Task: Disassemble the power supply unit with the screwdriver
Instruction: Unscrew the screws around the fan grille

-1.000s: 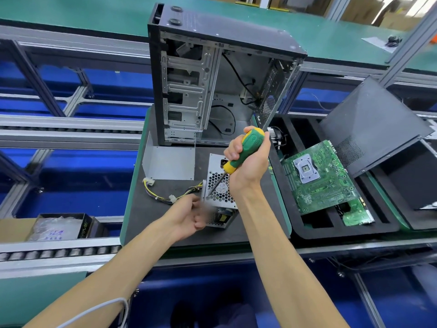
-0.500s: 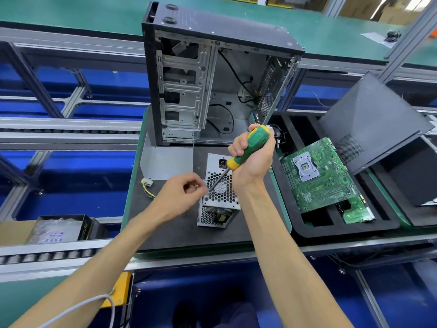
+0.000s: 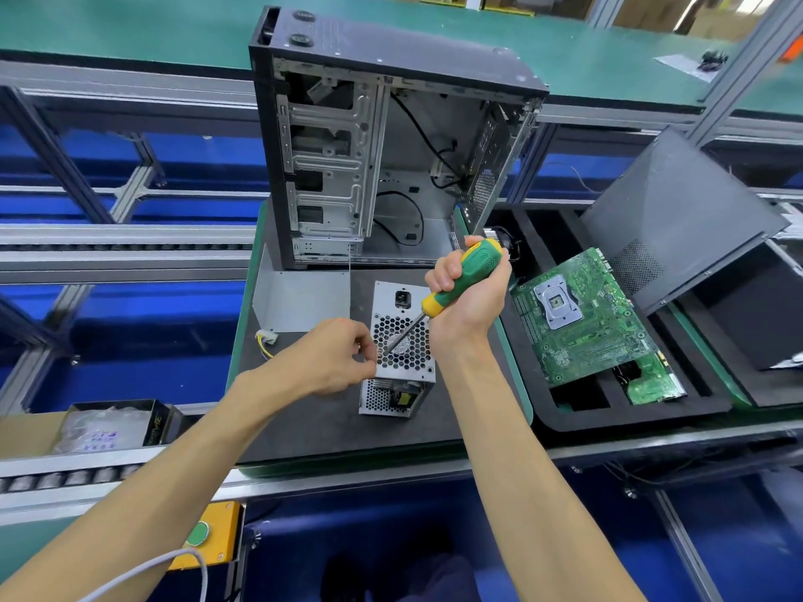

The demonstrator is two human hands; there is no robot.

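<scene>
PSU (image 3: 402, 341) sits mid-frame on the mat (image 3: 313, 427); my right hand (image 3: 467, 297) is wrapped round the screwdriver (image 3: 460, 275), tip at the grille's left edge; left hand (image 3: 334, 358) pinches there, contents unseen; risks: tip slipping into the grille, loose screw dropping.

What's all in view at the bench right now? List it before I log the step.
power supply unit: 1, silver, on dark mat, front centre
screwdriver: 1, green-yellow, tip at unit's left edge
computer case: 1, black-silver, upright behind the unit
metal panel: 1, grey, left of the unit
motherboard: 1, green, in black tray, right
side cover: 1, black, leaning far right
left hand: pinching at the tip
right hand: gripping the handle
</scene>
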